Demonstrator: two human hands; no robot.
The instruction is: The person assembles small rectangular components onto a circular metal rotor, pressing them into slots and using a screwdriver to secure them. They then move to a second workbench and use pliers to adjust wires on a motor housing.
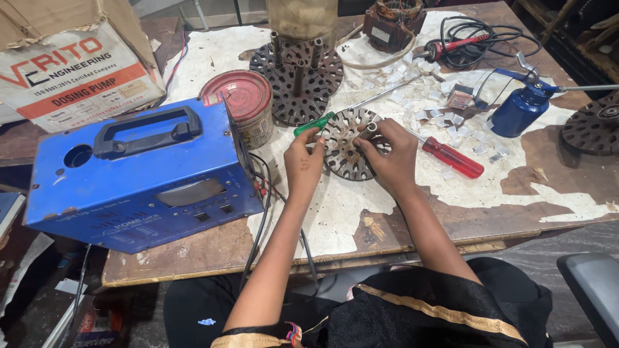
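At the centre of the frame, both hands close on a round slotted metal disc lying flat on the worn workbench. The left hand curls its fingers over the disc's left edge; the right hand grips the right edge, thumb and forefinger pinched near a short metal sleeve on the disc face. The fingertips hide part of the disc, and its lower rim is covered by the palms.

Three slotted discs are in view: the held one, a larger one just above it carrying upright pins, and a third cut off at the right edge. Two screwdrivers lie near the hands: a green-handled one touching the left fingers, and a red-handled one just right of the right hand. Many small white slips are scattered at upper right; their number cannot be counted.

A blue metal case with a black handle fills the left side. A red-lidded tin stands just beside it. A cardboard carton with a white panel and orange band sits at upper left, partly cut off. A blue oil can stands at upper right.
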